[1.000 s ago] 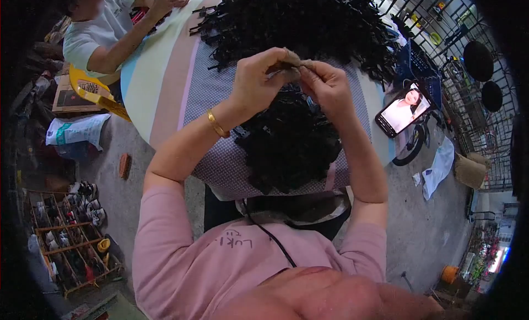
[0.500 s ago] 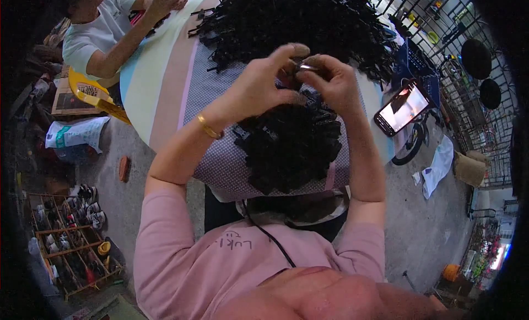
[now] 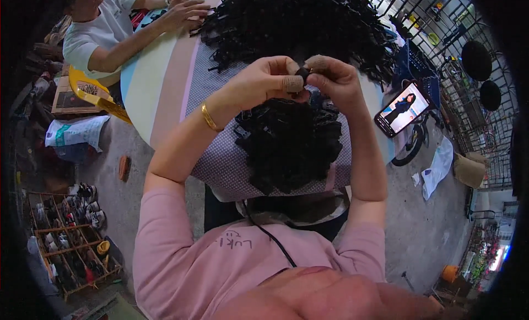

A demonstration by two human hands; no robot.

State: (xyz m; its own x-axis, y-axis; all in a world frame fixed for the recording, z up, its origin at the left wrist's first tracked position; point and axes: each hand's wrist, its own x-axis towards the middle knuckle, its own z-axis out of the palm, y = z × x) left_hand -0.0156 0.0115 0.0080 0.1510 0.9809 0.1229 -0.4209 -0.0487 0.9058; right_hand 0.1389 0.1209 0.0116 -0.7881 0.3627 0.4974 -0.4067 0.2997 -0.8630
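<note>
Where the left hand had gaped moments earlier, its fingers and those of the right hand pinched a small black piece (details hidden), so both controlled it.

small held piece shows black | near pile and far pile, black too | tablecloth runs striped: cream, tan, pink, pale blue, plus a dotted greyish-purple band | bracelet gleams gold | t-shirt soft pink | chair bright yellow | crate deep blue
</note>
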